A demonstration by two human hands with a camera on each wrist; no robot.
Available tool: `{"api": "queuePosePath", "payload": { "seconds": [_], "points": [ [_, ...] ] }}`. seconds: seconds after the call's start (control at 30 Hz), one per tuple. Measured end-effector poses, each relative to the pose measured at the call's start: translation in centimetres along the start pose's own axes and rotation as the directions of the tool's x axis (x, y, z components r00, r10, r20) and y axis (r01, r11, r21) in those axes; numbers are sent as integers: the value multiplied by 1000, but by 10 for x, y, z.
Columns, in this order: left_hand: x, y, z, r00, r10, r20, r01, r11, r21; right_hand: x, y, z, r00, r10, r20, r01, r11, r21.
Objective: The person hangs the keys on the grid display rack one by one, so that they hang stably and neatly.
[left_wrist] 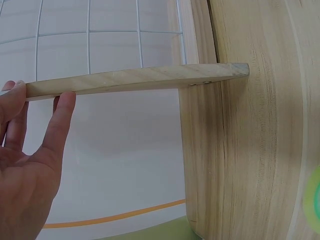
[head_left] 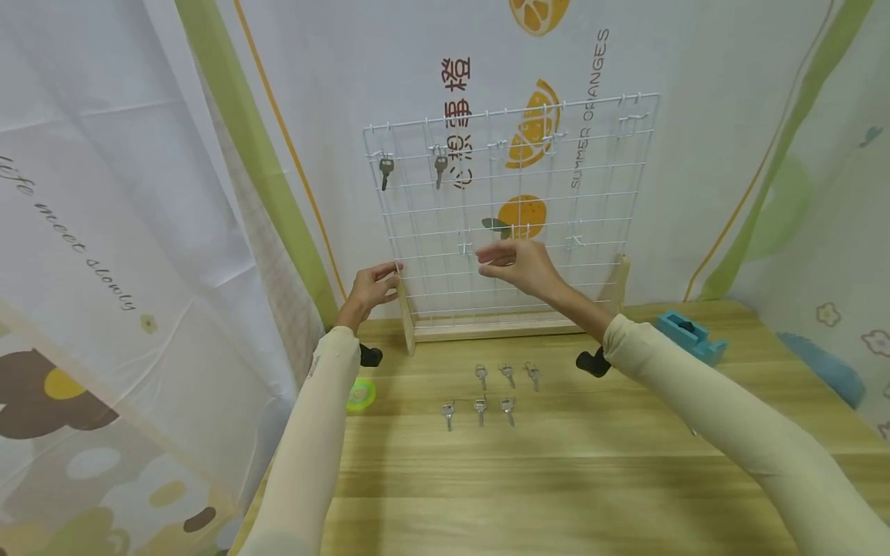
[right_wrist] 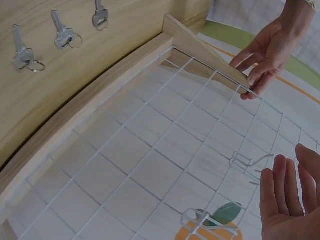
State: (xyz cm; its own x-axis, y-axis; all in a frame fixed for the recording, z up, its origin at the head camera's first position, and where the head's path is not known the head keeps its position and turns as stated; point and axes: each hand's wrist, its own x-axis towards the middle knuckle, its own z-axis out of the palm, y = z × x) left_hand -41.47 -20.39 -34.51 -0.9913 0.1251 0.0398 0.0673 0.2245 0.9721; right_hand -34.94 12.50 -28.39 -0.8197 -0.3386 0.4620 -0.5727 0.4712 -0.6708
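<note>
A white wire grid rack (head_left: 514, 201) with wooden side supports stands upright at the back of the table. My left hand (head_left: 371, 289) grips the left wooden support (left_wrist: 135, 80) near its tip, thumb and fingers about its edge. My right hand (head_left: 521, 266) is in front of the lower grid, close beside a white wire hook (head_left: 464, 245); its fingers (right_wrist: 280, 185) are extended, with nothing visible between them and the thumb. A dark key (head_left: 385, 171) and a second key (head_left: 440, 170) hang from hooks at the grid's upper left.
Several silver keys with rings (head_left: 480, 409) lie in two rows on the wooden table (head_left: 445, 494). A blue tape dispenser (head_left: 688, 336) is at the right, and a yellow-green roll (head_left: 360, 394) lies at the left. Other hooks (head_left: 633, 120) sit along the grid's top. Printed curtains surround the table.
</note>
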Motion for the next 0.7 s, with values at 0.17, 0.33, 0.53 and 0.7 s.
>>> {"api": "queuePosePath", "payload": {
  "seconds": [0.17, 0.33, 0.53, 0.7],
  "points": [
    [-10, 16, 0, 999, -38, 25, 38, 999, -20, -7, 9, 6, 1000, -4, 10, 4, 1000, -15],
    [-17, 26, -1, 997, -57, 45, 59, 997, -39, -14, 20, 12, 999, 1, 41, 0, 1000, -23],
    [-13, 22, 0, 998, -49, 31, 50, 998, -37, -24, 34, 19, 996, 15, 86, -12, 999, -38],
    [-11, 22, 1, 998, -61, 25, 61, 997, -36, -33, 44, 25, 992, 47, 119, -45, 999, -20]
  ]
}}
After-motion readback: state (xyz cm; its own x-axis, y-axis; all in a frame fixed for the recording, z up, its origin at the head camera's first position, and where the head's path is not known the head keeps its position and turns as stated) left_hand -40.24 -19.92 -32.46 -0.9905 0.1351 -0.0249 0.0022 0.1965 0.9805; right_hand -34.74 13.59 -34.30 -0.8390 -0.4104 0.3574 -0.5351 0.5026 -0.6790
